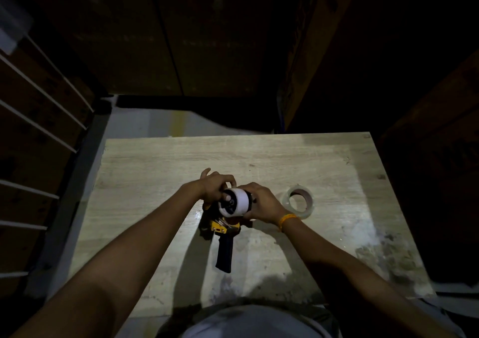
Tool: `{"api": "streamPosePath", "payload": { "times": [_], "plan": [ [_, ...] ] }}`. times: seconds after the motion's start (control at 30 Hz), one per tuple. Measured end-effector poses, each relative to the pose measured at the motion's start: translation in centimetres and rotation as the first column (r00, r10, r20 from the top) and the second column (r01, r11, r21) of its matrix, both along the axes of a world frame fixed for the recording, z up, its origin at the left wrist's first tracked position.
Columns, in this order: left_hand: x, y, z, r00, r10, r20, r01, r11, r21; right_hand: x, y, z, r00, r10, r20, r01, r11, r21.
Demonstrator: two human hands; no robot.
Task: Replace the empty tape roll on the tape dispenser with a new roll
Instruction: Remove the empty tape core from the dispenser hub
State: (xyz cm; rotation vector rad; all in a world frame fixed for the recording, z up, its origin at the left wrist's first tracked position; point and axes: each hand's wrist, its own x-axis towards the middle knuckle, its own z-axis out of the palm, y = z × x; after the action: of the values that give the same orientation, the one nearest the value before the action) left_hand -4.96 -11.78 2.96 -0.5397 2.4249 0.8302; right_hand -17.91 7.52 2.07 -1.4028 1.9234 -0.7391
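A yellow and black tape dispenser [225, 244] stands on the wooden table [155, 166], its black handle pointing toward me. On its spindle sits a white roll [237, 203]. My left hand [215, 186] grips the roll's left face and the dispenser's top, one finger at the hub. From the right, my right hand [263, 203] clasps the roll's outer side. A clear tape roll [298, 202] with a brown core lies flat on the table just right of my right hand, untouched.
Stacked cardboard boxes rise behind the table and at the right. A rack with white bars [39, 120] stands at the left. The table's near right part [383, 254] is stained and dirty. An orange band [286, 219] circles my right wrist.
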Motion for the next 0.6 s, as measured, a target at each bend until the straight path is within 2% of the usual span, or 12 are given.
{"api": "streamPosePath", "payload": {
  "times": [0.07, 0.2, 0.27, 0.4, 0.53, 0.6],
  "plan": [
    [0.5, -0.1, 1.1, 1.000, 0.007, -0.007, -0.007, 0.999, 0.037, -0.3, -0.2, 0.5, 0.998, 0.033, -0.055, -0.034, 0.999, -0.016],
    [0.8, 0.4, 4.2, 0.994, 0.087, 0.069, -0.097, 0.983, 0.158, -1.2, -0.8, 1.4, 0.989, 0.048, -0.137, -0.051, 0.998, -0.022],
    [0.5, 1.3, 4.6, 0.994, 0.098, 0.037, -0.101, 0.991, 0.091, -1.3, -1.1, 1.8, 0.979, 0.063, -0.196, -0.067, 0.998, -0.017],
    [-0.2, 3.7, 3.7, 0.969, 0.201, -0.145, -0.215, 0.973, -0.086, -1.0, -1.6, 2.4, 0.941, 0.109, -0.321, -0.112, 0.994, 0.007],
    [0.0, 4.4, 3.4, 0.943, 0.295, -0.157, -0.294, 0.955, 0.030, -0.9, -1.2, 2.6, 0.923, 0.122, -0.364, -0.125, 0.992, 0.016],
    [0.3, 4.6, 3.6, 0.937, 0.305, -0.172, -0.304, 0.952, 0.033, -0.5, -1.1, 2.8, 0.911, 0.123, -0.393, -0.130, 0.991, 0.008]
  ]
}}
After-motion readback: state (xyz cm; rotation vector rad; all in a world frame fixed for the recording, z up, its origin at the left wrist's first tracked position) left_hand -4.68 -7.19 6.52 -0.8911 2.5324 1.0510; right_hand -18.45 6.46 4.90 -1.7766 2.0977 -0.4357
